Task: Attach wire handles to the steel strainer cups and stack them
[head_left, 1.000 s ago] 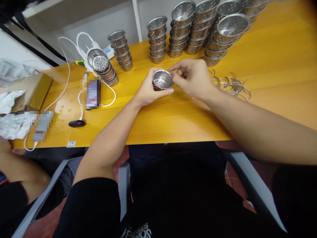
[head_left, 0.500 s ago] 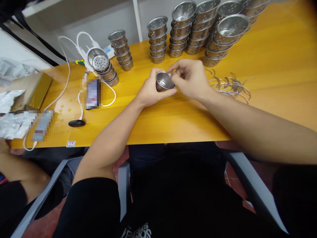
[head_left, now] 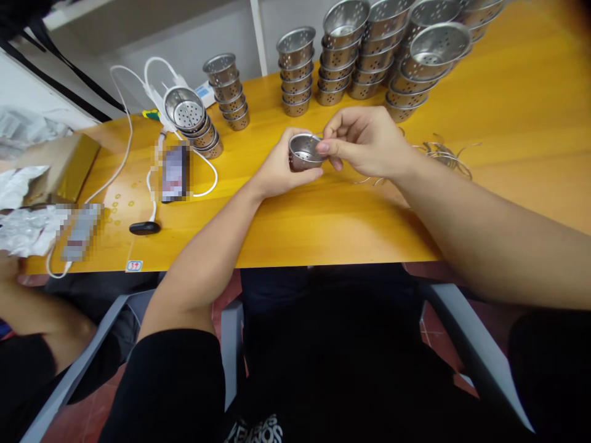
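A small perforated metal cup (head_left: 305,152) sits tilted in my left hand (head_left: 281,166), whose fingers and thumb wrap round it, its mouth turned up. At the cup's right rim, my right hand (head_left: 360,143) pinches a thin piece of wire (head_left: 318,135), only a short length of which shows. Several loose curved wires (head_left: 446,157) lie on the table to the right, partly behind my right forearm.
Stacks of perforated cups (head_left: 295,74) stand along the back of the yellow table (head_left: 295,237). On the left are a phone (head_left: 174,173), white cables, a black oval object (head_left: 144,228), a cardboard box (head_left: 64,169) and plastic bags. Another person's arm (head_left: 50,314) shows at far left.
My right hand has shifted slightly right, and its thumb and fingers have turned at the cup's rim. A bit of wire now shows there. My left hand still holds the cup.
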Demonstrator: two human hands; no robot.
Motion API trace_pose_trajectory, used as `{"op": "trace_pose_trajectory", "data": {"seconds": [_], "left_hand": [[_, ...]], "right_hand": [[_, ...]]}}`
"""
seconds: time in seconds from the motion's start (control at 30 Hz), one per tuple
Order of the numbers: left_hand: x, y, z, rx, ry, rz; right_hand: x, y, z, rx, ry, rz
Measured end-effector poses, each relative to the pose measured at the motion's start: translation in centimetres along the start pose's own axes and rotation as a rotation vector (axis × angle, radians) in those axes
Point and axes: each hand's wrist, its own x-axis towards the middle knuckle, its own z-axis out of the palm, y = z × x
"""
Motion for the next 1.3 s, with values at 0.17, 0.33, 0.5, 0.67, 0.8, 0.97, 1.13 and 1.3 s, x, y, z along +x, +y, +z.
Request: {"op": "trace_pose_trajectory", "data": {"seconds": [0.17, 0.33, 0.5, 0.67, 0.8, 0.97, 1.13, 1.3], "left_hand": [[0.1, 0.4, 0.0, -0.005, -0.007, -0.046], [0.1, 0.9, -0.1, 0.040, -0.002, -0.046], [0.0, 0.6, -0.2, 0.074, -0.011, -0.025], [0.0, 0.3, -0.4, 0.061, -0.016, -0.010], [0.1, 0.3, -0.4, 0.038, -0.008, -0.015], [0.3, 0.2, -0.3, 0.024, -0.006, -0.051], [0.2, 0.4, -0.3, 0.040, 0.000, -0.045], [0.0, -0.2, -0.9, 0.044, 0.011, -0.044]], "right_hand": [[0.0, -0.2, 0.6, -0.041, 0.041, 0.044], [-0.2, -0.3, 1.0, -0.053, 0.057, 0.036], [0.1, 0.5, 1.2, -0.036, 0.070, 0.015], [0.2, 0.9, 1.2, -0.023, 0.080, -0.003], [0.1, 0.7, 1.3, -0.032, 0.075, 0.018], [0.1, 0.4, 1.5, -0.038, 0.073, 0.010], [0.0, 0.6, 1.4, -0.045, 0.074, 0.021], [-0.1, 1.0, 0.7, -0.128, 0.129, -0.047]]}}
